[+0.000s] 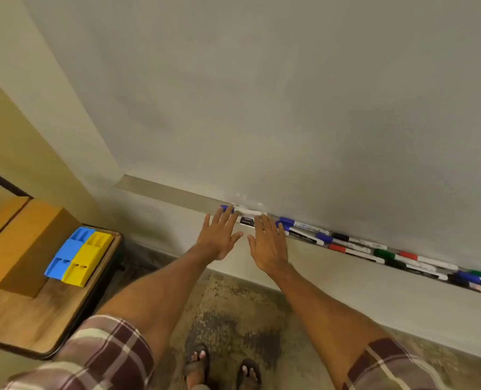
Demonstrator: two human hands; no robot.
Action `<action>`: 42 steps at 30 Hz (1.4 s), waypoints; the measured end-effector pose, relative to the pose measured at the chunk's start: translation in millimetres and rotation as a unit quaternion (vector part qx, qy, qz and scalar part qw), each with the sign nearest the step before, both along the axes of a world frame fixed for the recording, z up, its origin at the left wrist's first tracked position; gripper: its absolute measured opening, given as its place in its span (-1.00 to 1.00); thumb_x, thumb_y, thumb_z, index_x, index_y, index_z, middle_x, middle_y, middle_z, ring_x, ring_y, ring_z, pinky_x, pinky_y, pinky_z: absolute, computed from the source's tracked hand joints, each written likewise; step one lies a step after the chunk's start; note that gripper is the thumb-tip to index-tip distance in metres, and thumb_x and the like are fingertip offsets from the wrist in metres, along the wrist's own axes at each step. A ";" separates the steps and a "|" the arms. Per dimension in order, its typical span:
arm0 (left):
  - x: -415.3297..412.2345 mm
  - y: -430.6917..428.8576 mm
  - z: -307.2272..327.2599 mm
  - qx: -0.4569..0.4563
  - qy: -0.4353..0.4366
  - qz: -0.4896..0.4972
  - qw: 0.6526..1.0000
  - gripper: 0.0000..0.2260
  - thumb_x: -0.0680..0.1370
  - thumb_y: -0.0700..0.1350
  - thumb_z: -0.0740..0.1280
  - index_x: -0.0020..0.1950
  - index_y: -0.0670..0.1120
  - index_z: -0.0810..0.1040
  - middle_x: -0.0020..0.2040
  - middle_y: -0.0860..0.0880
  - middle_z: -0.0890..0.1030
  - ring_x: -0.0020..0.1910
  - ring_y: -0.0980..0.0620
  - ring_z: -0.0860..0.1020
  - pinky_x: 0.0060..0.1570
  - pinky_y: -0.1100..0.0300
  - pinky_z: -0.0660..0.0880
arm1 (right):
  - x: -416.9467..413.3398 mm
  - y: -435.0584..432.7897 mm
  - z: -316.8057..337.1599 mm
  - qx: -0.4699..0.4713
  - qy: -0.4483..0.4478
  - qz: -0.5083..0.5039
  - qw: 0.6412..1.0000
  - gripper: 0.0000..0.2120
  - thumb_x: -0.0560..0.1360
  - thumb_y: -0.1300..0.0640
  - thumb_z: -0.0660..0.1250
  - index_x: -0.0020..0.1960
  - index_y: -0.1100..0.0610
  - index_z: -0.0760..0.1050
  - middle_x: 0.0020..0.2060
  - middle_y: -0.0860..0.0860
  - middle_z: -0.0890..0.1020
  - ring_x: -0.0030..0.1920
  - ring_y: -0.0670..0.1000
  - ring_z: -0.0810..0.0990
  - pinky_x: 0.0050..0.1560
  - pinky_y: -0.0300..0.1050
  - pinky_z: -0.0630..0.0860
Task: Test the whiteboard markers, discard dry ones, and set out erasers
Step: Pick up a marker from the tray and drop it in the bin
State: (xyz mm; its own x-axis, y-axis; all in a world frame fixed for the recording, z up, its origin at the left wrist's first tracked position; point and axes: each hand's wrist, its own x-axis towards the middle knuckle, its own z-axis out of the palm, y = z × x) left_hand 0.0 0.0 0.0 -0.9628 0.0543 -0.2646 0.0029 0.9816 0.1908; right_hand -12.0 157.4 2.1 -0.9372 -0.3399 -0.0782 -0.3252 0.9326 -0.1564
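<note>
A blank whiteboard (275,94) fills the upper view. Along its bottom runs a metal tray (160,191) holding several markers (354,247) with blue, black, red and green caps, lined up toward the right. One blue-capped marker (249,212) lies at the left end of the row. My left hand (219,235) reaches to the tray with fingers spread, fingertips at that marker's blue cap. My right hand (267,243) is flat beside it, fingers at the marker's other end. Neither hand grips anything. Blue and yellow erasers (77,256) sit on the desk at the left.
A wooden desk (36,313) with a dark rim stands at the lower left, carrying a cardboard box (22,240) under the erasers. Mottled floor lies below, with my sandalled feet (222,367) near the wall.
</note>
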 end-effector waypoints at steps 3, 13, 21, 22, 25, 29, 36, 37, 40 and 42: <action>-8.5 -3.6 -9.4 -0.017 -0.007 -0.024 1.000 -0.39 0.65 0.23 -0.10 0.57 0.01 -0.29 0.57 -0.03 -0.30 0.55 -0.08 -0.28 0.48 -0.14 -0.25 | -7.1 -7.7 -5.9 -0.004 -0.010 -0.021 1.000 -0.47 0.63 -0.01 0.08 0.53 0.13 0.02 0.52 0.08 0.12 0.52 0.07 0.04 0.48 0.05 -0.12; -14.8 -1.2 -29.8 -0.034 -0.002 -0.058 0.998 -0.33 0.61 0.29 -0.11 0.55 -0.01 -0.34 0.55 -0.03 -0.37 0.53 -0.11 -0.33 0.45 -0.20 -0.32 | -14.5 -23.6 -11.0 0.013 -0.001 -0.070 0.997 -0.41 0.54 0.21 0.29 0.49 0.15 0.13 0.43 0.12 0.27 0.44 0.12 0.21 0.47 0.05 0.08; -13.7 -2.8 -24.8 0.004 0.020 -0.038 0.999 -0.43 0.65 0.19 -0.11 0.59 0.00 -0.18 0.59 -0.02 -0.25 0.57 -0.08 -0.22 0.50 -0.16 -0.23 | -19.0 -31.4 -4.1 0.002 0.041 -0.098 0.994 -0.61 0.55 0.22 0.27 0.35 0.12 0.30 0.30 0.09 0.43 0.30 0.11 0.35 0.31 0.01 0.28; -14.3 -4.4 -23.2 0.013 0.026 -0.040 0.999 -0.45 0.66 0.16 -0.10 0.60 0.00 -0.16 0.59 -0.01 -0.23 0.57 -0.06 -0.18 0.51 -0.15 -0.20 | -19.3 -32.3 -1.9 -0.008 0.045 -0.097 0.994 -0.63 0.55 0.22 0.26 0.34 0.11 0.32 0.29 0.08 0.45 0.29 0.11 0.35 0.29 0.01 0.28; -18.5 -11.5 -17.3 0.055 0.057 -0.047 0.996 -0.51 0.69 0.07 -0.04 0.60 -0.03 -0.03 0.61 0.00 -0.09 0.58 -0.03 -0.03 0.51 -0.14 -0.07 | -19.7 -35.5 4.3 -0.032 0.051 -0.087 0.994 -0.64 0.54 0.29 0.24 0.31 0.07 0.35 0.26 0.04 0.45 0.27 0.10 0.33 0.24 0.03 0.24; -29.1 -21.8 -13.2 0.085 0.127 -0.059 0.986 -0.68 0.68 -0.08 0.11 0.44 -0.01 0.30 0.48 -0.01 0.34 0.42 -0.01 0.33 0.39 -0.03 0.16 | -22.3 -39.8 11.1 -0.041 0.058 -0.063 0.995 -0.64 0.53 0.32 0.22 0.26 0.03 0.36 0.25 -0.01 0.44 0.26 0.05 0.32 0.21 -0.01 0.20; -42.4 -31.5 5.3 0.067 0.183 -0.102 0.976 -0.83 0.67 -0.05 0.16 0.20 0.01 0.49 0.15 0.01 0.60 0.18 -0.01 0.50 0.17 0.11 0.24 | -28.8 -41.2 21.8 -0.069 0.072 -0.048 0.994 -0.78 0.55 0.06 0.28 0.17 0.08 0.40 0.12 0.04 0.53 0.15 0.05 0.46 0.19 -0.03 0.32; -43.6 -32.8 9.3 0.064 0.188 -0.114 0.973 -0.81 0.68 -0.03 0.15 0.21 0.01 0.50 0.13 0.02 0.61 0.15 -0.01 0.51 0.14 0.12 0.23 | -28.4 -38.8 22.9 -0.075 0.072 -0.034 0.994 -0.78 0.56 0.04 0.26 0.17 0.10 0.40 0.10 0.05 0.54 0.13 0.06 0.49 0.17 -0.04 0.33; -47.9 -32.9 21.0 0.064 0.181 -0.163 0.968 -0.77 0.68 -0.01 0.13 0.25 0.04 0.51 0.12 0.03 0.62 0.10 -0.01 0.52 0.05 0.14 0.21 | -25.2 -31.6 28.2 -0.094 0.046 0.009 0.994 -0.79 0.60 0.07 0.19 0.17 0.15 0.40 0.06 0.09 0.56 0.04 0.09 0.54 0.08 -0.03 0.39; -50.3 -32.1 26.9 0.043 0.175 -0.197 0.964 -0.79 0.68 -0.04 0.14 0.25 0.03 0.49 0.13 0.04 0.61 0.09 -0.02 0.52 0.02 0.13 0.21 | -22.5 -27.6 32.7 -0.118 0.021 0.023 0.993 -0.79 0.61 0.10 0.15 0.17 0.20 0.41 0.03 0.12 0.56 -0.02 0.11 0.54 -0.01 -0.01 0.42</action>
